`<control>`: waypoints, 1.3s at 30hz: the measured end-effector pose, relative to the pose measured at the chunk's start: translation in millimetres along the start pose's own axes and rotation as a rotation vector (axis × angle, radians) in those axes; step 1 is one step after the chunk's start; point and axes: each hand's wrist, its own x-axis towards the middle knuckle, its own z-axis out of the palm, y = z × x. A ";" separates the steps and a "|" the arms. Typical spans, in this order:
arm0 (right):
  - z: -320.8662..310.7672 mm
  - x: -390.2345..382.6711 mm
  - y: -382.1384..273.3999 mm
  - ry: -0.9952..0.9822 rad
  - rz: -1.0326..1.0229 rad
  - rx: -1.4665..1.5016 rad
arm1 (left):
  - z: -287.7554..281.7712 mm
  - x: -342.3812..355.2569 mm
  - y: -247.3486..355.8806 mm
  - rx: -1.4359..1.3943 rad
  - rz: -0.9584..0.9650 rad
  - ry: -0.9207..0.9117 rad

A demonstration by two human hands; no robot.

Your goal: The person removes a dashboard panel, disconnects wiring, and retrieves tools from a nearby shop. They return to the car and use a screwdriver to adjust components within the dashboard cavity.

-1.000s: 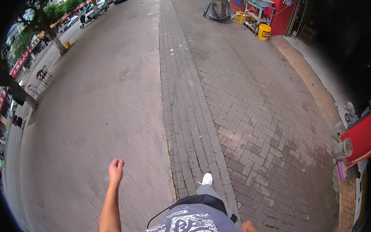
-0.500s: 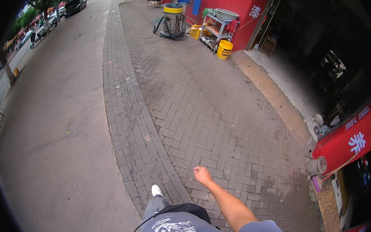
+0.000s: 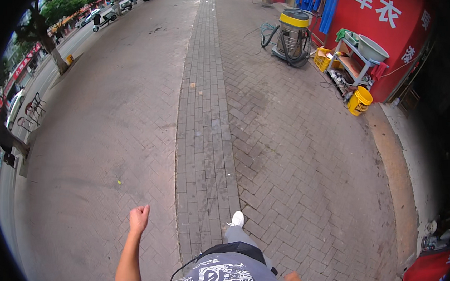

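My left hand (image 3: 138,219) is held out in front over the grey paving, its fingers curled into a loose fist with nothing seen in it. Close beside my right hip, my right hand (image 3: 294,280) shows only in part, and the shirt hides much of that arm. Its fingers are too hidden to read. A black waist bag (image 3: 240,250) crosses the front of my blue-grey printed T-shirt (image 3: 224,278). One white shoe (image 3: 237,218) is planted at the edge of a darker brick strip (image 3: 202,154).
Ahead on the right stand a wet-dry vacuum (image 3: 292,37), a metal shelf (image 3: 353,66) holding grey basins (image 3: 372,49), and a yellow bucket (image 3: 360,101). A dark shop opening lies right. Parked on the left are a scooter (image 3: 104,20) and cars, near trees and metal chairs (image 3: 36,109).
My left hand has come forward into view, while my right hand has swung back to my hip. The view has turned left; the vacuum and shelf appear closer and farther right.
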 end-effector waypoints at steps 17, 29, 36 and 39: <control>-777.1 88.8 -808.6 0.526 -0.551 0.118 | 309.6 504.4 174.5 0.174 -0.366 -0.841; -1023.6 291.7 -1007.8 0.165 -0.055 0.071 | 283.4 1306.2 519.4 -0.163 -0.108 -0.031; -1355.9 341.5 -1319.9 0.359 -0.533 0.259 | 434.0 1333.6 554.8 0.110 -0.526 -0.825; -1524.0 376.4 -1488.6 0.524 -0.609 0.316 | 506.0 1414.1 590.0 0.067 -0.575 -0.977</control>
